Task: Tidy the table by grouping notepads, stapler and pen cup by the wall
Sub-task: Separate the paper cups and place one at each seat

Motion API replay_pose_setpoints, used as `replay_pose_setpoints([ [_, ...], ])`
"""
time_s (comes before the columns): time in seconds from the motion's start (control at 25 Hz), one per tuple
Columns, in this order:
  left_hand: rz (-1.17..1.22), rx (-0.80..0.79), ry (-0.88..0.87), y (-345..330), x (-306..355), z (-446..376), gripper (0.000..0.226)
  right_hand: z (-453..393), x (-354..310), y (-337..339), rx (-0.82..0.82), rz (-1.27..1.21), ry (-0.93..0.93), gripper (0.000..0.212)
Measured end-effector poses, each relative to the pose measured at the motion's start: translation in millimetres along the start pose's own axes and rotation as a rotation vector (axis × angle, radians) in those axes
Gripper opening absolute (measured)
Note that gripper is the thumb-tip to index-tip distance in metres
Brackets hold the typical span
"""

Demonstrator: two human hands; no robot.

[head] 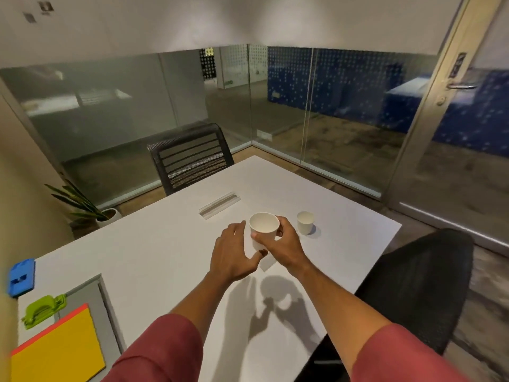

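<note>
In the head view, a white paper cup [264, 230] is held near the middle of the frame by the right hand [286, 248], whose thumb and fingers are curled round its wall; whether the cup is raised or resting on the table [170, 257] cannot be told with certainty, though a shadow below it suggests that it is lifted. The left hand [234, 257] is seen just beside the cup on its left, fingers spread and relaxed, nothing held; the thumb lies close to the cup's base. A second, smaller cup [305, 222] stands to the right, apart from the first. No pens are seen in either cup.

At the lower left of the frame, by the wall side, a yellow notepad [57, 351] with a red edge is lying; a green stapler [44, 310] is just above it, and a blue object [22, 277], whose kind cannot be told, is further up the left edge.

The step in hand is judged to be the carrying of the cup to that group. The cup should be kept upright and gripped lightly, since thin paper walls are easily crushed; it would best be set down on bare table just beside the stapler, not on the notepad; the free left hand could be used to steady it.

No brand, label or writing can be read on the cups, notepad or stapler; two small dark signs [45, 8] on the wall at the upper left are too blurred to read.
</note>
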State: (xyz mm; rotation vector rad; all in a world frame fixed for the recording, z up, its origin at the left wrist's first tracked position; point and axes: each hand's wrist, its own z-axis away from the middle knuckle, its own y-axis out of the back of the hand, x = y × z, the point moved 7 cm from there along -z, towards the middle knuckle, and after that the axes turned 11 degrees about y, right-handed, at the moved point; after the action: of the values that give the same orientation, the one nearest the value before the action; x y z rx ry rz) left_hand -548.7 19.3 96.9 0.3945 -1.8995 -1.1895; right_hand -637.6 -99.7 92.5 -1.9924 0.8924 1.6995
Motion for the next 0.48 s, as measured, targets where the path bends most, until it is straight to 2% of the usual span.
replay_pose_setpoints([
  [0.08,-0.145,-0.001,-0.077,0,17,3,0.099,11,-12,28,0.103,0.039,0.025,0.065],
  [0.16,-0.18,-0.009,-0.156,-2,41,4,0.106,25,-23,60,0.183,0.083,0.044,0.064],
  [0.32,-0.233,-0.013,-0.323,-12,110,12,0.11,59,-48,127,0.316,0.142,0.09,0.058],
  [0.48,-0.246,0.005,-0.443,-24,192,29,0.109,97,-79,204,0.508,0.234,0.126,0.064],
])
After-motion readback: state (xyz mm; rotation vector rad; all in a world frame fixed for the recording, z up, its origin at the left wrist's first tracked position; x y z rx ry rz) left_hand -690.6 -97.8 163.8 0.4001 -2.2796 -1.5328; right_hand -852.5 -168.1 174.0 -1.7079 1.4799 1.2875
